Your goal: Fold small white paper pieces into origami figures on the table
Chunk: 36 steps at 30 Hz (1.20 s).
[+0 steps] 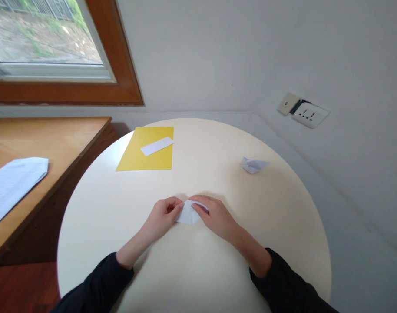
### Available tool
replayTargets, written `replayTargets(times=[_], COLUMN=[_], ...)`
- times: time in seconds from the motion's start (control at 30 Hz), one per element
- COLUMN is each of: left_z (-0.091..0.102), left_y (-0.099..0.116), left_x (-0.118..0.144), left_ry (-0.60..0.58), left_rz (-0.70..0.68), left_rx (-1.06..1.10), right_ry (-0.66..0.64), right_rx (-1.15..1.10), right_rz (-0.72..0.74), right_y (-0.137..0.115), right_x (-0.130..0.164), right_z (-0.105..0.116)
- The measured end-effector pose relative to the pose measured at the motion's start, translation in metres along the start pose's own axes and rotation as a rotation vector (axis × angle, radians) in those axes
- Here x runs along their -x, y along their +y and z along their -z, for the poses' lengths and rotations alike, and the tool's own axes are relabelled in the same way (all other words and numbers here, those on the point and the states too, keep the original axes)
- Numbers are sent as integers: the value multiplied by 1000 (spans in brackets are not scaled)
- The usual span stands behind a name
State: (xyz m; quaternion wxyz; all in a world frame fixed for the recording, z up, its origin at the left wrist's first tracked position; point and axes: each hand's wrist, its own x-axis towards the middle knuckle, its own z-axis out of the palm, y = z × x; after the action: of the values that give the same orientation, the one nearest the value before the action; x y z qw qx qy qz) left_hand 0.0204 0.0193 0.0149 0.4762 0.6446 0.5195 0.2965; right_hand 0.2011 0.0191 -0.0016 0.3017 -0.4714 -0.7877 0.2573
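Observation:
A small folded piece of white paper (pixel 187 214) is held between my hands over the middle of the round table (pixel 192 269). My left hand (pixel 164 216) pinches its left edge between thumb and fingertips. On the other side, my right hand (pixel 216 215) grips the paper's right part, with thumb in front and fingers behind. Creases run down the paper, and my fingers hide both its ends. Farther back on the right lies a folded white paper piece (pixel 253 165) with a pointed end, touched by neither hand.
A yellow sheet (pixel 133 156) lies at the table's back left with a white paper strip (pixel 157 146) on it. Left of the table stands a wooden desk (pixel 74 134) holding a stack of papers (pixel 18 182). Behind are a wall, a window and a socket (pixel 311 114).

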Motion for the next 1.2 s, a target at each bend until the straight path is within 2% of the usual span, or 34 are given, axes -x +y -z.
replayTargets(times=[0.17,0.27,0.43,0.53,0.6,0.7,0.83,1.07,1.2], left_z=[-2,-5,-10,-8,-5,0,-1,-6,-4], left_y=[-7,-15,-23,-21,-18,-12,-12,-20,-21], left_x=[0,-1,-2,0,2,5,9,7,7], left_ry=[129,221,281,332,306,168,16,64,91], left_rz=[-136,-168,-192,-307,-443,-610,-687,-666,-682], left_rx=[-366,-515,-631,-662,-670,-661,-725,-805,-793], right_ry=[-28,-36,-8,16,27,36,39,62,42], right_rx=[163,293,438,475,482,489,491,422,380], right_rz=[-19,10,39,28,24,13,2,20,99], right_y=[-1,-5,-10,-11,-10,-9,-8,-7,-11], right_x=[-1,-3,-5,-3,-2,-1,-2,2,6], right_z=[-3,-5,-7,-10,-11,-13,-15,-15,-11])
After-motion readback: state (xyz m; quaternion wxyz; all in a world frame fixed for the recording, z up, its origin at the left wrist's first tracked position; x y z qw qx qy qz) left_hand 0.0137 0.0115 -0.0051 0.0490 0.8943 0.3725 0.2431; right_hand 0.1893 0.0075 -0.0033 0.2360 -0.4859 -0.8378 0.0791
